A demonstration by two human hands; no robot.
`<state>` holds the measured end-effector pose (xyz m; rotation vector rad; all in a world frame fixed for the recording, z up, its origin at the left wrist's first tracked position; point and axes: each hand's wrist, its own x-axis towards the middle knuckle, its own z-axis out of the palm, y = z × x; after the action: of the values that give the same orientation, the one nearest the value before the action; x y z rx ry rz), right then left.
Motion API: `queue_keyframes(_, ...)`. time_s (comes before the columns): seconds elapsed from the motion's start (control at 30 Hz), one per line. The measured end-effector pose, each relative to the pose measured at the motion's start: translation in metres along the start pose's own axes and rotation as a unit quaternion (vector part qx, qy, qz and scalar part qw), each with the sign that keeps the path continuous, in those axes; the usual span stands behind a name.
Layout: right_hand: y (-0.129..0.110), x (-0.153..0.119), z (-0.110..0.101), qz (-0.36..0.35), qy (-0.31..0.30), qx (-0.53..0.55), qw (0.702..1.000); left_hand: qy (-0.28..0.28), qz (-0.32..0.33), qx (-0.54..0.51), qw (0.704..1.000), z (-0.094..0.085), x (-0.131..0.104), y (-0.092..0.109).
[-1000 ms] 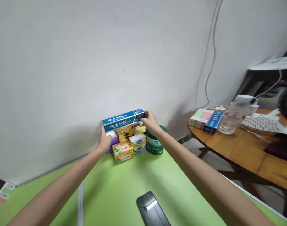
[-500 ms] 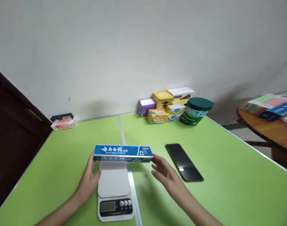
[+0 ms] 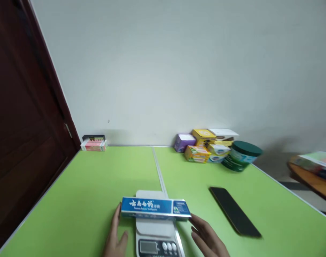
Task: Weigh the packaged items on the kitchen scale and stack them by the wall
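Observation:
A blue toothpaste box (image 3: 155,208) lies crosswise over the white kitchen scale (image 3: 154,227), level with the platform; I cannot tell whether it rests there or is just above. My left hand (image 3: 115,233) has its fingers at the box's left end, with the thumb apart on the near side. At the other end, the fingertips of my right hand (image 3: 207,237) touch the corner. The box is held between the two hands. Below it, the scale's display (image 3: 148,247) and round buttons (image 3: 169,246) face me; the display looks blank.
A black phone (image 3: 234,211) lies to the right on the green table (image 3: 120,169). By the wall stand several small boxes (image 3: 197,154) and a green-lidded tub (image 3: 241,156). Two slim boxes (image 3: 93,143) sit at the back left. A wooden side table (image 3: 307,175) carries more boxes.
Both hands have lowered the toothpaste box toward the scale, and it now spans the middle of the platform. The camera has tilted up and turned left, so everything appears lower and further right.

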<state>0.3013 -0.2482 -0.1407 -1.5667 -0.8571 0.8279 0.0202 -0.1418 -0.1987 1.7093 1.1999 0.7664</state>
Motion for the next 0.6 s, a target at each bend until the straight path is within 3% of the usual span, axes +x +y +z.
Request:
queue_keyframes(0.2,-0.003,-0.013,0.015,-0.031,-0.006,-0.014,0.999,-0.016,-0.083,-0.031,0.996,-0.013,-0.009,0.041)
queue_keyframes(0.4,0.003,-0.025,0.033,-0.06,0.04,0.02,0.997,0.001,-0.101,-0.014,0.995,-0.001,-0.01,0.049)
queue_keyframes(0.6,0.003,-0.027,0.035,-0.054,0.041,0.05,0.996,0.018,-0.139,-0.052,0.989,0.001,-0.01,0.062)
